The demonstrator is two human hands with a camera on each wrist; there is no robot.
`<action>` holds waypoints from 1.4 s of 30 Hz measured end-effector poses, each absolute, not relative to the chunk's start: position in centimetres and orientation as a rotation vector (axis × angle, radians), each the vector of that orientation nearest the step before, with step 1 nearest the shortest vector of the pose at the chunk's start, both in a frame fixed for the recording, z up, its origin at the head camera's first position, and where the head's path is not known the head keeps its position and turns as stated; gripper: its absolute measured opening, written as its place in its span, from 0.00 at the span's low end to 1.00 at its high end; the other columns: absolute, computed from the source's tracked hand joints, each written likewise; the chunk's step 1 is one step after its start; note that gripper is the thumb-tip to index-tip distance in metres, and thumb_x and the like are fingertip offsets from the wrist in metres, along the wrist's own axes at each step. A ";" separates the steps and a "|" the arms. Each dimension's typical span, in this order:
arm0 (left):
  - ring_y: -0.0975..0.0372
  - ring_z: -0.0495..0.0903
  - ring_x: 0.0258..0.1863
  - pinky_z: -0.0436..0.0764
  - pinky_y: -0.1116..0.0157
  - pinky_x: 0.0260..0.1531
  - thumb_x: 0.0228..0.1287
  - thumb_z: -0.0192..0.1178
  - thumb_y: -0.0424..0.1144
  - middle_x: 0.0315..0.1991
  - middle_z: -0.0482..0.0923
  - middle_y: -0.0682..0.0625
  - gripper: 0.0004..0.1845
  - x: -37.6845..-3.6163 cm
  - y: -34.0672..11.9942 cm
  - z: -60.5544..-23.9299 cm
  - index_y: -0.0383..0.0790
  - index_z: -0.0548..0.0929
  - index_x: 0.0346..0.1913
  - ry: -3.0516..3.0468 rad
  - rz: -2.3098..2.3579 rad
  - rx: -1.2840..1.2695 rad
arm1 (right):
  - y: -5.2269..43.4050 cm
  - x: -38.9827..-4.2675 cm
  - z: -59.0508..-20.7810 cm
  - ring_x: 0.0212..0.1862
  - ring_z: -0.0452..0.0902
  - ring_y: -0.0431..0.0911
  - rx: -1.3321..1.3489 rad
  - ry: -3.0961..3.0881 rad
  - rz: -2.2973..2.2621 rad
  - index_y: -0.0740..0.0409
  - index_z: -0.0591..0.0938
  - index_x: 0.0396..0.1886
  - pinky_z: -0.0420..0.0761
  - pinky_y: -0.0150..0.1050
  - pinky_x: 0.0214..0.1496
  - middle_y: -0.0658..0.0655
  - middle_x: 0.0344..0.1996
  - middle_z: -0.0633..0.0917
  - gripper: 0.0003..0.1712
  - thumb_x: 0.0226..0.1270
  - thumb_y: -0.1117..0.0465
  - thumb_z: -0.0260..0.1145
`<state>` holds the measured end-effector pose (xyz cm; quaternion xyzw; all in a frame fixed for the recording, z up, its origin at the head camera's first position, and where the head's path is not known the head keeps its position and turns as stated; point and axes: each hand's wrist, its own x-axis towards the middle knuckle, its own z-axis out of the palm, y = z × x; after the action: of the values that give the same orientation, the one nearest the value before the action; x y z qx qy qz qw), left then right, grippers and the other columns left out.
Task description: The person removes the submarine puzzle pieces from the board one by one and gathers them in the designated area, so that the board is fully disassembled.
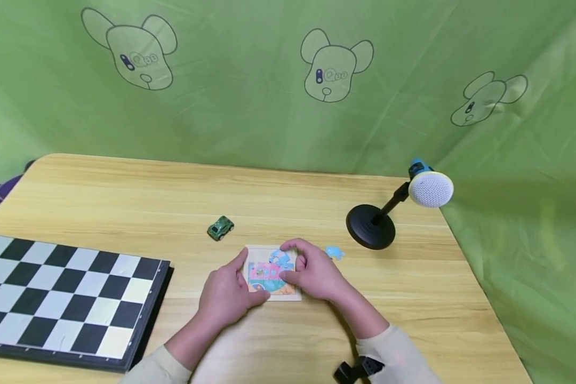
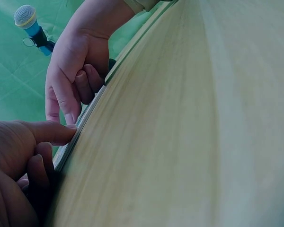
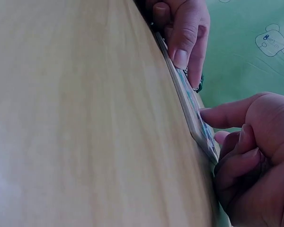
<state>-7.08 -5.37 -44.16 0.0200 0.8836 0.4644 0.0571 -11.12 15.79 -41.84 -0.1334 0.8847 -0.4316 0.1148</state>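
Note:
A square jigsaw puzzle board (image 1: 273,297) with a pale frame and pink, blue and orange pictured pieces lies on the table. My left hand (image 1: 225,293) holds it at the left side, forefinger at the upper left corner and thumb on the lower edge. My right hand (image 1: 319,269) is over its right side, forefinger and thumb bent about a blue puzzle piece (image 1: 280,258) at the upper right. In the right wrist view the right thumb touches the puzzle's surface, the other fingers curled at its edge. A loose blue puzzle piece (image 1: 335,252) lies just right of the board.
A small green toy car (image 1: 220,228) stands behind the puzzle to the left. A black-and-white chessboard (image 1: 67,298) fills the table's left front. At the right back stands a microphone (image 1: 430,189) on a round black base (image 1: 370,226). A green curtain (image 1: 249,117) hangs behind the table.

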 end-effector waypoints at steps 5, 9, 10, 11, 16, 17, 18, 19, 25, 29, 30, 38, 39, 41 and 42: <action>0.63 0.69 0.16 0.65 0.66 0.15 0.41 0.82 0.44 0.18 0.71 0.55 0.55 -7.1 -5.3 -44.2 0.32 0.66 0.73 2.667 1.415 0.052 | 15.9 -11.3 -42.0 0.16 0.63 0.42 -0.378 2.569 -1.243 0.55 0.79 0.54 0.66 0.36 0.23 0.49 0.14 0.68 0.24 0.58 0.66 0.76; 0.63 0.69 0.16 0.65 0.66 0.15 0.41 0.82 0.44 0.18 0.71 0.55 0.55 -7.1 -5.3 -44.2 0.32 0.66 0.73 2.666 1.422 0.053 | 16.0 -11.3 -41.9 0.16 0.63 0.42 -0.400 2.581 -1.238 0.54 0.79 0.54 0.66 0.36 0.23 0.49 0.14 0.68 0.24 0.58 0.66 0.76; 0.63 0.69 0.16 0.65 0.66 0.15 0.41 0.82 0.44 0.17 0.71 0.55 0.55 -7.1 -5.3 -44.2 0.32 0.66 0.73 2.666 1.423 0.054 | 16.0 -11.3 -41.9 0.16 0.64 0.42 -0.406 2.585 -1.233 0.54 0.79 0.54 0.66 0.36 0.22 0.49 0.14 0.69 0.25 0.58 0.66 0.76; 0.63 0.69 0.16 0.65 0.66 0.15 0.41 0.82 0.44 0.17 0.71 0.55 0.55 -7.1 -5.4 -44.2 0.32 0.66 0.73 2.667 1.424 0.056 | 16.0 -11.4 -41.9 0.16 0.64 0.42 -0.411 2.587 -1.225 0.53 0.79 0.55 0.66 0.36 0.22 0.49 0.14 0.69 0.25 0.58 0.66 0.76; 0.64 0.69 0.16 0.65 0.66 0.15 0.41 0.81 0.44 0.17 0.71 0.55 0.54 -7.1 -5.4 -44.2 0.31 0.66 0.73 2.667 1.433 0.068 | 15.9 -11.6 -42.0 0.16 0.64 0.41 -0.419 2.593 -1.180 0.51 0.79 0.57 0.66 0.36 0.21 0.49 0.14 0.69 0.27 0.58 0.66 0.76; 0.64 0.69 0.16 0.65 0.66 0.15 0.41 0.81 0.44 0.17 0.71 0.55 0.54 -7.1 -5.4 -44.2 0.31 0.66 0.73 2.668 1.433 0.068 | 15.9 -11.6 -42.0 0.16 0.64 0.41 -0.415 2.594 -1.173 0.50 0.79 0.57 0.65 0.36 0.21 0.49 0.14 0.69 0.27 0.58 0.65 0.76; 0.64 0.69 0.16 0.65 0.65 0.15 0.41 0.81 0.44 0.17 0.71 0.55 0.55 -7.1 -5.4 -44.2 0.31 0.66 0.73 2.667 1.433 0.068 | 15.9 -11.6 -42.0 0.16 0.64 0.41 -0.412 2.593 -1.169 0.50 0.79 0.57 0.65 0.36 0.21 0.49 0.14 0.69 0.27 0.58 0.65 0.76; 0.64 0.69 0.16 0.65 0.65 0.15 0.41 0.81 0.44 0.17 0.71 0.55 0.55 -7.1 -5.4 -44.2 0.32 0.66 0.73 2.667 1.433 0.068 | 15.9 -11.7 -41.9 0.16 0.64 0.41 -0.408 2.591 -1.166 0.50 0.79 0.56 0.65 0.36 0.21 0.49 0.14 0.69 0.26 0.58 0.65 0.76; 0.64 0.69 0.16 0.65 0.66 0.15 0.41 0.82 0.45 0.17 0.71 0.55 0.55 -7.2 -5.4 -44.3 0.32 0.66 0.73 2.666 1.426 0.057 | 16.0 -11.6 -41.9 0.16 0.63 0.41 -0.396 2.586 -1.155 0.53 0.79 0.51 0.65 0.36 0.21 0.49 0.14 0.69 0.21 0.58 0.63 0.76; 0.64 0.69 0.16 0.64 0.66 0.15 0.41 0.82 0.45 0.17 0.71 0.55 0.55 -7.2 -5.4 -44.2 0.32 0.66 0.73 2.663 1.419 0.050 | 16.0 -11.5 -41.8 0.17 0.63 0.42 -0.384 2.587 -1.163 0.55 0.79 0.49 0.66 0.37 0.22 0.49 0.14 0.69 0.21 0.58 0.62 0.77; 0.64 0.69 0.16 0.64 0.66 0.15 0.41 0.82 0.45 0.17 0.71 0.55 0.55 -7.2 -5.4 -44.2 0.32 0.66 0.73 2.663 1.417 0.050 | 16.0 -11.5 -41.8 0.17 0.63 0.42 -0.381 2.589 -1.165 0.55 0.79 0.48 0.65 0.37 0.22 0.49 0.14 0.69 0.21 0.57 0.62 0.78; 0.64 0.68 0.16 0.65 0.66 0.15 0.41 0.81 0.44 0.17 0.71 0.55 0.54 -7.1 -5.4 -44.1 0.32 0.66 0.73 2.671 1.417 0.059 | 16.0 -11.3 -41.8 0.17 0.64 0.41 -0.356 2.607 -1.165 0.57 0.79 0.48 0.66 0.36 0.23 0.49 0.15 0.69 0.23 0.54 0.61 0.80; 0.64 0.68 0.16 0.65 0.66 0.15 0.41 0.81 0.44 0.17 0.71 0.55 0.54 -7.1 -5.4 -44.1 0.32 0.66 0.73 2.672 1.416 0.058 | 16.0 -11.3 -41.7 0.17 0.64 0.41 -0.353 2.611 -1.164 0.57 0.79 0.48 0.66 0.36 0.23 0.50 0.15 0.70 0.24 0.54 0.61 0.80; 0.64 0.69 0.16 0.65 0.66 0.15 0.41 0.81 0.44 0.17 0.71 0.55 0.54 -7.1 -5.4 -44.1 0.32 0.66 0.73 2.672 1.415 0.056 | 16.0 -11.3 -41.7 0.18 0.64 0.42 -0.349 2.617 -1.162 0.57 0.79 0.48 0.67 0.36 0.23 0.50 0.15 0.70 0.24 0.54 0.61 0.80; 0.64 0.69 0.16 0.65 0.66 0.15 0.41 0.81 0.44 0.17 0.71 0.55 0.54 -7.2 -5.4 -44.1 0.32 0.66 0.73 2.671 1.415 0.055 | 16.0 -11.3 -41.7 0.18 0.65 0.42 -0.345 2.620 -1.162 0.58 0.79 0.47 0.67 0.36 0.23 0.50 0.16 0.70 0.24 0.53 0.61 0.80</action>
<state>-7.15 -5.42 -44.06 0.0181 0.8819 0.4673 0.0589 -11.26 16.00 -41.74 -0.1187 0.9001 -0.3994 0.1271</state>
